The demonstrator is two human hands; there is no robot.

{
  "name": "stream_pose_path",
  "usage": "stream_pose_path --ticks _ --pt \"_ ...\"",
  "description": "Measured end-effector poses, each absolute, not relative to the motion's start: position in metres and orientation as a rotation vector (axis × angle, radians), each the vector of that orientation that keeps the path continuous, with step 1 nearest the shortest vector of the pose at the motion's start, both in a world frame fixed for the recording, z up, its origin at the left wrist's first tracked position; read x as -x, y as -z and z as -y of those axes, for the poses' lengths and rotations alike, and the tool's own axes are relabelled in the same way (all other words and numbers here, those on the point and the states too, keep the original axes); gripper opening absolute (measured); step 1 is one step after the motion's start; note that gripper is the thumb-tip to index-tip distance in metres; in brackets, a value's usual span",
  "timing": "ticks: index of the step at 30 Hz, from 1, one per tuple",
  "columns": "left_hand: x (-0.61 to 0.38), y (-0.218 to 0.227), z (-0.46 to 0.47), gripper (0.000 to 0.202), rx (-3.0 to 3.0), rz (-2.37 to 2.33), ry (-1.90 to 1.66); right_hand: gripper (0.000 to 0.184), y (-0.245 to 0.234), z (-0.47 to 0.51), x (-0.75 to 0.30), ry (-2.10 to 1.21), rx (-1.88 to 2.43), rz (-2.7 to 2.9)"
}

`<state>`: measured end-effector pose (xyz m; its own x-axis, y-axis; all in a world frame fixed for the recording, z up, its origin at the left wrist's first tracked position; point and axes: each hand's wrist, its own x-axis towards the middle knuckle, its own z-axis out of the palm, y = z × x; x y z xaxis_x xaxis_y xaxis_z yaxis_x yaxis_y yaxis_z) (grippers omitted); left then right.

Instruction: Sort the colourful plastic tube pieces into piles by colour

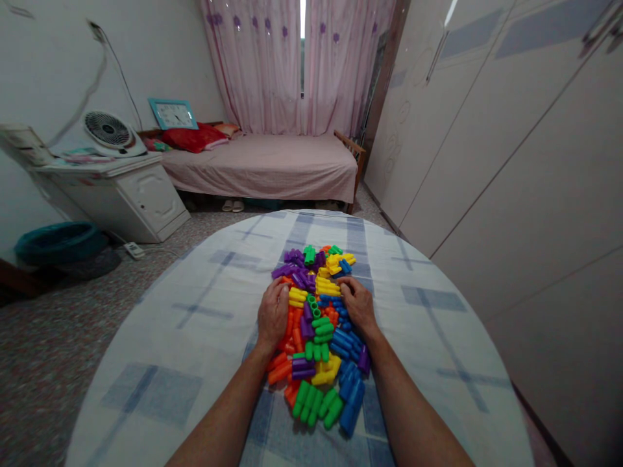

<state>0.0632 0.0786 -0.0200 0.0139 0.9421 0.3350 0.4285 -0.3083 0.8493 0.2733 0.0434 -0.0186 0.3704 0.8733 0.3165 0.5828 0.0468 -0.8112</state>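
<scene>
A heap of coloured plastic building blocks (318, 331), purple, yellow, orange, green and blue, lies in the middle of a round table under a white and blue checked cloth (195, 337). My left hand (273, 312) rests on the left side of the heap, fingers curled down onto yellow and orange blocks. My right hand (357, 303) rests on the right side, fingers bent over yellow and blue blocks. Both hands press against the pile from opposite sides. Whether either one grips a single block is hidden by the fingers.
Beyond the table stands a bed with a pink cover (265, 165) before pink curtains. A white cabinet (121, 191) with a fan (109, 131) is at the left, a teal basin (56, 241) on the floor. White wardrobe doors (511, 143) line the right.
</scene>
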Motion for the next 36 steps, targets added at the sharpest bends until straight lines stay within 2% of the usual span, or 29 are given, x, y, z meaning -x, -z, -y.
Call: stream_pose_path --ticks 36 --pt "-0.0636 0.0170 -0.0771 0.038 -1.768 -1.394 -1.287 0.031 0.0136 -0.0418 -0.2707 -0.361 1.646 1.314"
